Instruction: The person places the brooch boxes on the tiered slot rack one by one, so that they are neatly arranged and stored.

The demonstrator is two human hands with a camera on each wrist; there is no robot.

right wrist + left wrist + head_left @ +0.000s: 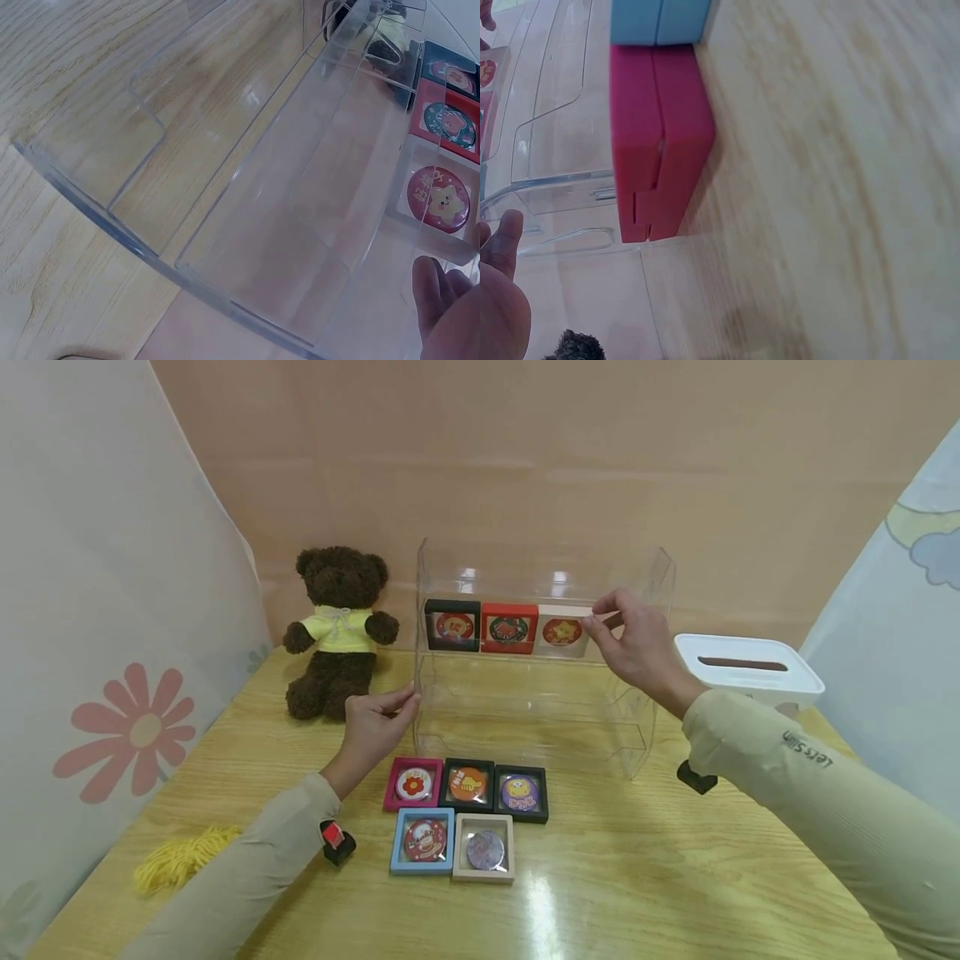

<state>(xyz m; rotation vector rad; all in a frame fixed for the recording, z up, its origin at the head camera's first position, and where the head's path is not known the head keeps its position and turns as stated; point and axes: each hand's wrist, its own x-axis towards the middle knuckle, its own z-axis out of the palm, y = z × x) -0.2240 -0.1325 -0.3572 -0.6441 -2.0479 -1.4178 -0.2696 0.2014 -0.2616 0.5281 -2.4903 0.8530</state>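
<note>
A clear tiered display rack (525,706) stands on the table. Its upper tier holds a row of square framed badges: a black frame (453,626), a red frame (509,628) and a white frame (561,632) with a star badge. My right hand (639,642) pinches the white frame at its right edge; the right wrist view shows the fingertips by that frame's (439,199) side. My left hand (377,727) holds the rack's left side edge between thumb and fingers. In the left wrist view, a pink frame (660,135) stands between the camera and the rack.
In front of the rack lie a pink frame (413,784), two black frames, a blue frame (422,841) and a beige frame (483,848). A brown teddy bear (337,631) sits left, a white tissue box (748,664) right. Yellow yarn (183,858) lies near the left forearm.
</note>
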